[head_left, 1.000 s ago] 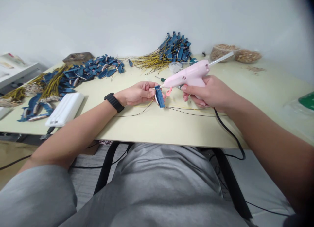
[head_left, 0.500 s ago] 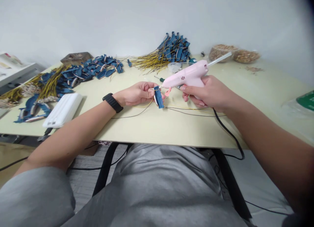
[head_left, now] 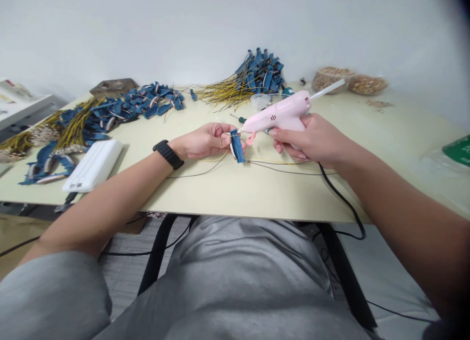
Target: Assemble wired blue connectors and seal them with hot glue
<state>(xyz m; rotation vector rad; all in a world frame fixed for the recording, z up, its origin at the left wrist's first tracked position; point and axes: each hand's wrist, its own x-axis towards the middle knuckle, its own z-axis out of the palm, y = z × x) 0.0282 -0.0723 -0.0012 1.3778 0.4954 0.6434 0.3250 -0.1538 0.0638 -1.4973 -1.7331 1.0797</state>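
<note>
Between the fingers of my left hand [head_left: 211, 139] is a small blue piece [head_left: 237, 147] with a pale edge, hanging down over the table. Thin yellow and black wires [head_left: 196, 175] run out to both sides below it. My right hand [head_left: 304, 139] is wrapped round the handle of a pink glue gun [head_left: 281, 113], with a clear glue stick [head_left: 328, 88] out of its back end. The gun's nozzle points left and touches or almost touches the top of the blue piece. The gun's pink trigger part [head_left: 251, 138] shows under its front.
Blue pieces on yellow stems [head_left: 259, 73] lie in a bundle at the back, with more heaped at the left [head_left: 143, 100]. A white box-shaped device [head_left: 93, 166] is by my left forearm. Bowls of dried bits [head_left: 367, 84] stand back right; a black cord [head_left: 341, 198] crosses the table edge.
</note>
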